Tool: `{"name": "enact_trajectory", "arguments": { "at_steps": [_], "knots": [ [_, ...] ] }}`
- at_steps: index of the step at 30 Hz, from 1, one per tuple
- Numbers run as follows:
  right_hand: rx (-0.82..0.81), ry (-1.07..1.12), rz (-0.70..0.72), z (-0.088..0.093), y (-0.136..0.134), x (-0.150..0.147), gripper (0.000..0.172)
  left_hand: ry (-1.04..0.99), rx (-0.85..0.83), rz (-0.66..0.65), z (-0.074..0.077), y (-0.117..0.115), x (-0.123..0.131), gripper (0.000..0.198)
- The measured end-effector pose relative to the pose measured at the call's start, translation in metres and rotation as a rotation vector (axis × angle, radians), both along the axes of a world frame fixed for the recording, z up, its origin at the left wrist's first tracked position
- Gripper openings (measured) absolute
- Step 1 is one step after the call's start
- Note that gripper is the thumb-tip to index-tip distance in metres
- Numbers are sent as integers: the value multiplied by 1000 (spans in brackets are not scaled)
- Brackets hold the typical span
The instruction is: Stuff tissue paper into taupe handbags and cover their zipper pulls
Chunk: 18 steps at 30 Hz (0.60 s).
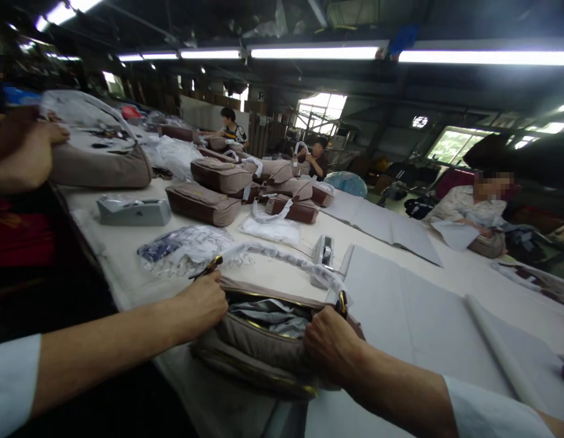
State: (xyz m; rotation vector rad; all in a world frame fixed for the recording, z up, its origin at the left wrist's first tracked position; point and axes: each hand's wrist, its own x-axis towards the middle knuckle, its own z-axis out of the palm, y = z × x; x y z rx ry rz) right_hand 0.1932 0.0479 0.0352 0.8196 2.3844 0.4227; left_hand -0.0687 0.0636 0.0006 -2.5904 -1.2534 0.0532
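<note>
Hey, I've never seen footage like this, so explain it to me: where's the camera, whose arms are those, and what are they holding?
There's no machine here. The single picture comes from a camera worn on a person's head, looking forward and down. The two arms entering at the bottom are that person's own. The left hand and right hand grip opposite ends of a handbag, unzipped, with crumpled grey stuffing inside. On the white table lie more bags, large grey sheets and crumpled plastic.
</note>
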Motion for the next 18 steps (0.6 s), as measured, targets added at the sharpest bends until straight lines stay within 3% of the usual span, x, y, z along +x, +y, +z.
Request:
{"name": "enact_trajectory", "arguments": {
  "at_steps": [3,6,8,11,13,14,16,18],
  "knots": [
    [33,-56,36,-5,-2,4,11,2,-14,7,12,-8,19,10],
    [83,-6,80,-15,0,7,14,-108,-126,-158,19,-12,49,51],
    [121,64,97,-20,0,13,11,-110,-287,-187,16,-9,68,40],
    [132,386,191,-14,-5,34,5,-101,-384,-105,9,-3,80,19],
    [217,769,219,-2,-12,55,15,-147,-374,-102,9,-2,78,19],
    [306,958,155,3,-14,66,21,-183,-368,-111,11,-3,77,20],
    [493,1207,-133,10,-17,82,29,-333,-364,-138,16,-5,77,21],
    [495,1296,-412,7,-14,87,43,-615,-429,-169,20,-6,86,18]
  ]
}}
